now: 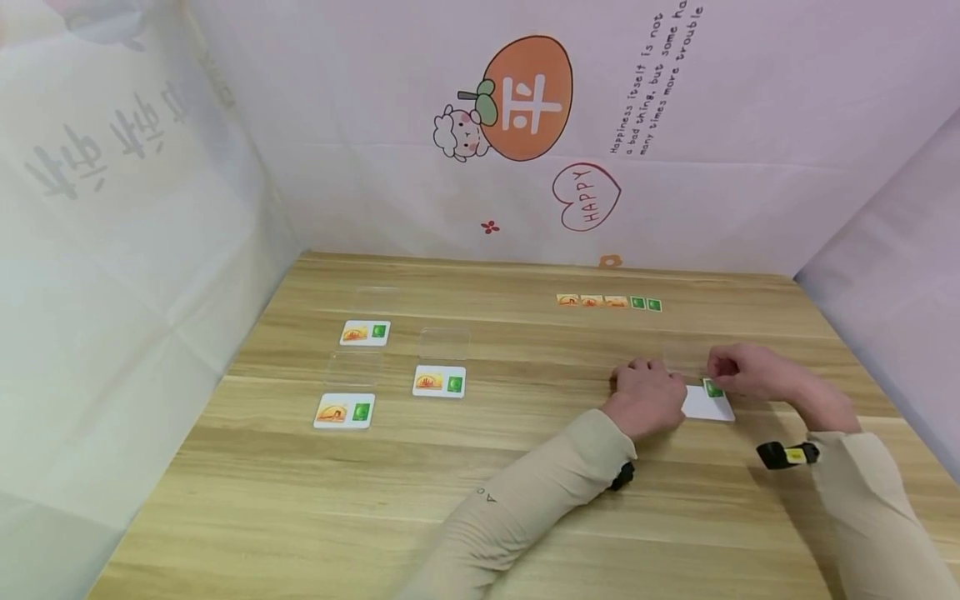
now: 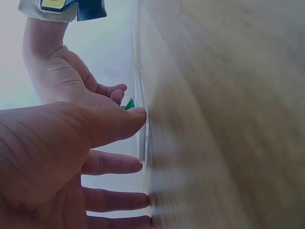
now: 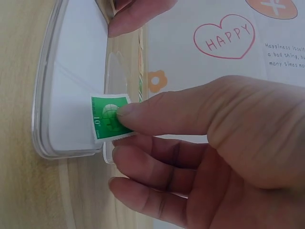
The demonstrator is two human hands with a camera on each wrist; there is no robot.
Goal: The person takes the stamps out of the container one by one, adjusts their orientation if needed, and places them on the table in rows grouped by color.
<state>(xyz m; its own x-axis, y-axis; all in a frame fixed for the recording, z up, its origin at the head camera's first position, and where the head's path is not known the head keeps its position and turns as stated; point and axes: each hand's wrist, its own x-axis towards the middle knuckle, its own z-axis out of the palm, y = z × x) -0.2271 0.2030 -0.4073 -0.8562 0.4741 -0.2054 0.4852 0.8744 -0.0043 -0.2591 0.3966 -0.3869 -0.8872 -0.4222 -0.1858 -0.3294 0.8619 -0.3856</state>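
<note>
My right hand (image 1: 750, 371) pinches a small green postage stamp (image 3: 110, 119) between thumb and forefinger, over the right end of a white-lined clear plastic case (image 3: 71, 95). The other right fingers are curled below the thumb. My left hand (image 1: 647, 398) holds the left end of this case, its thumb (image 2: 119, 125) and forefinger at the edges. Its other fingers reach straight down to the table. The case's transparent lid (image 3: 116, 76) is folded open toward the back wall. Part of the case's left end is hidden by the left hand in the head view.
Three open cases, each with an orange and a green stamp, lie at left: a back one (image 1: 365, 333), a middle one (image 1: 438, 382) and a front one (image 1: 343, 411). Several stamps (image 1: 616, 302) form a row behind my hands. Printed cloth (image 1: 375, 183) walls the wooden table (image 1: 300, 500).
</note>
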